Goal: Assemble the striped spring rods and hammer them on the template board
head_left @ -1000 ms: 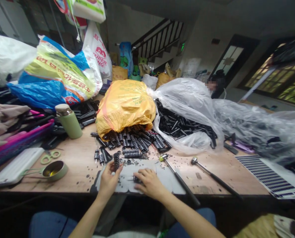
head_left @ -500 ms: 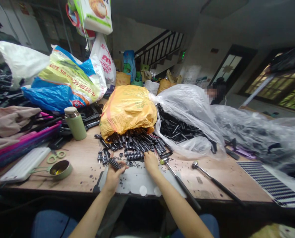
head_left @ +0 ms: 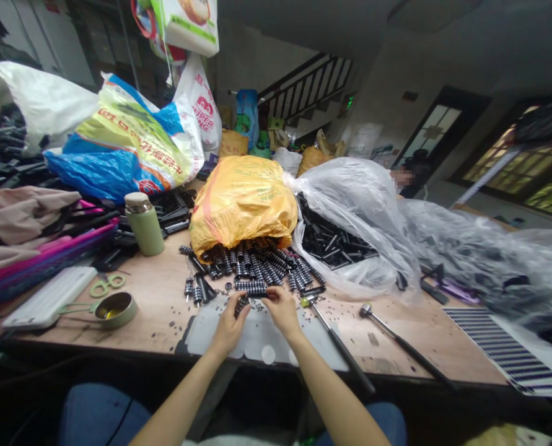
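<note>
My left hand is closed round a ribbed black-and-silver cylinder, partly hidden by the fingers. Pinched in the fingertips of my right hand is the end of a short black tube, which reaches toward my left hand. Whether the tube joins the cylinder I cannot tell. Just beyond both hands lies a pile of similar ribbed cylinders, spilling from a yellow plastic bag. Under my hands is a grey sheet with small dark bits scattered around it.
Two black-handled hammers lie to the right, near a striped sheet. A clear bag holds black tubes. On the left stand a green flask, a metal cup, scissors and a white power strip.
My left hand has moved right and inward with the ribbed cylinder. My right hand has drawn back from the pile and now pinches a black tube beside it. The view has shifted slightly.
</note>
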Demonstrator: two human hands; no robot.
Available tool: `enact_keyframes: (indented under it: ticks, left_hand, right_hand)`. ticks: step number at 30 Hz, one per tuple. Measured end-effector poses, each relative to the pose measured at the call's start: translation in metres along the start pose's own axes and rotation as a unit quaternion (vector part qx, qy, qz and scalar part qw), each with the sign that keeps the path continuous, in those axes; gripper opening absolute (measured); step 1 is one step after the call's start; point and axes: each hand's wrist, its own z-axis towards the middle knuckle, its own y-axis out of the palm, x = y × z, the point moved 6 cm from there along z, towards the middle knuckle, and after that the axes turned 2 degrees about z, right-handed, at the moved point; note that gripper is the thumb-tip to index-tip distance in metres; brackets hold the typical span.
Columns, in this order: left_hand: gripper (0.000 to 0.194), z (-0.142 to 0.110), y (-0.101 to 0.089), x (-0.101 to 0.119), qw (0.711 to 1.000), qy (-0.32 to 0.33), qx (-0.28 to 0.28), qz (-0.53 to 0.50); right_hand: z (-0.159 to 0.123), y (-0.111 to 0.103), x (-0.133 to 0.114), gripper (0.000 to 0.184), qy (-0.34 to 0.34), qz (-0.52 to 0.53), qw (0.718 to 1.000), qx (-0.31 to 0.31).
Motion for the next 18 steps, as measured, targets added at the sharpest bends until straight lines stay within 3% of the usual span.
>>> enact_keyframes:
  ticks: [7, 18]
  left_hand:
    - [0.034, -0.004, 0.009, 0.008, 0.997, 0.031, -0.046, 0.062]
    - [0.036, -0.005, 0.012, 0.004, 0.995, 0.027, -0.056, 0.075]
  right_hand:
    - [-0.006, 0.005, -0.02, 0.009, -0.001, 0.11, 0.994, -0.006]
    - [-0.021, 0.005, -0.038, 0.028, -0.094, 0.078, 0.992, -0.029]
